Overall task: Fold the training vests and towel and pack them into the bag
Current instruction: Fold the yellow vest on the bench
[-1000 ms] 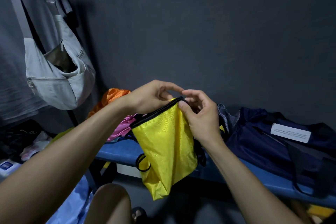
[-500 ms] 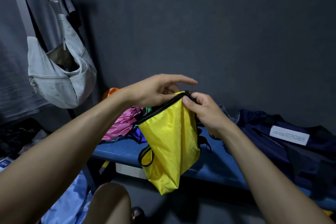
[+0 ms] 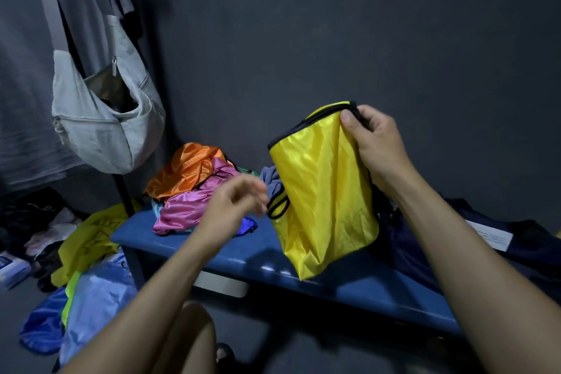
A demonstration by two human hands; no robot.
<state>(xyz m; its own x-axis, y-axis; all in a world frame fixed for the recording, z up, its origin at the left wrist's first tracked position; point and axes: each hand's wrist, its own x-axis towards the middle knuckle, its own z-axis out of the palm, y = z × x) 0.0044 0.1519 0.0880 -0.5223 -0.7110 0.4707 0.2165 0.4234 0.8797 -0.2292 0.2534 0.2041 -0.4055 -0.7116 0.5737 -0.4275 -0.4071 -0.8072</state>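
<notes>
Item: yellow training vest of thin glossy synthetic cloth with black binding, held in the air above the blue bench, just in front of the dark wall. Hold: right hand pinches the black-bound top edge at its right corner, thumb in front and fingers curled behind; the cloth hangs from that one point in loose vertical creases, tapering to a point at the bottom. Left hand is blurred, off the vest, fingers loosely curled and holding nothing, near the black loop on the vest's lower left edge. Handling, by judgement: very light, wholly limp, slick; folds will likely slide apart unless pressed flat on the bench. Best taken by the bound edges or corners, which give firmer purchase than the shiny panel. Remaining stock: heap of orange and pink satin vests on the bench's left end; more yellow and blue cloth on the floor below. Dark navy fabric bag lies at the bench's right end.
</notes>
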